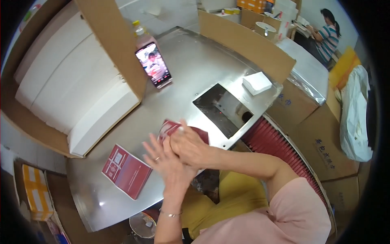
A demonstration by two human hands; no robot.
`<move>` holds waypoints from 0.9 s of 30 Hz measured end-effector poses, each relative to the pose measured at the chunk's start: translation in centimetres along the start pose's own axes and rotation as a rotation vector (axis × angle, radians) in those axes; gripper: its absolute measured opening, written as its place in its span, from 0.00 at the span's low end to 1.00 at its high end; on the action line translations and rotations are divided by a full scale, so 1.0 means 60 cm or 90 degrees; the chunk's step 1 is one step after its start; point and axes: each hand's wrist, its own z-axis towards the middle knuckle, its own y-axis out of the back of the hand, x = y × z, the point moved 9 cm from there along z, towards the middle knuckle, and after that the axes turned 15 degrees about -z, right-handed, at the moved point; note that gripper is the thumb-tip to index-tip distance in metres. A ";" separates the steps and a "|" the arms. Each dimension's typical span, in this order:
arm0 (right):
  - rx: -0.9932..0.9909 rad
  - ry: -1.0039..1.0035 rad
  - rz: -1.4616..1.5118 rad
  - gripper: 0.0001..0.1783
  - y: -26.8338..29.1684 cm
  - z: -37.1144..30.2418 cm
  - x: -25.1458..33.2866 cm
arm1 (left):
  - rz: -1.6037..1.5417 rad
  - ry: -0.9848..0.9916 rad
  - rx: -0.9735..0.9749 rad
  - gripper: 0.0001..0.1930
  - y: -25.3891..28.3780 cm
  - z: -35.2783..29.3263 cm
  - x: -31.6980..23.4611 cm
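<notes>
Both my hands are together over a dark red printed packet point(201, 134) on the metal table. My right hand point(190, 147) is curled over the packet's middle, its fingers closed. What sits inside those fingers is hidden. Against it, my left hand point(175, 167) has its fingers spread apart and wears a ring; I see nothing held in it. A flat dark red booklet-like stack point(129, 173) with pale print lies to the left, apart from both hands.
A lit phone point(154, 65) leans on a bottle at the back. Curved white stacks point(77, 77) fill a cardboard box at left. A rectangular opening point(221, 110) cuts the table beside a white block point(256, 83). Red packets point(276, 146) line my right. Another person point(328, 38) sits far right.
</notes>
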 end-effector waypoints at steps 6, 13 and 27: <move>-0.173 -0.332 -0.123 0.09 0.100 -0.100 -0.241 | 0.099 -0.044 0.088 0.33 0.019 -0.024 0.001; -0.084 -0.470 -0.359 0.12 0.069 -0.213 -0.436 | 0.103 0.019 0.131 0.33 0.004 -0.009 -0.023; -0.052 -0.487 -0.245 0.15 0.073 -0.214 -0.477 | 0.101 -0.126 0.057 0.41 0.015 -0.003 -0.029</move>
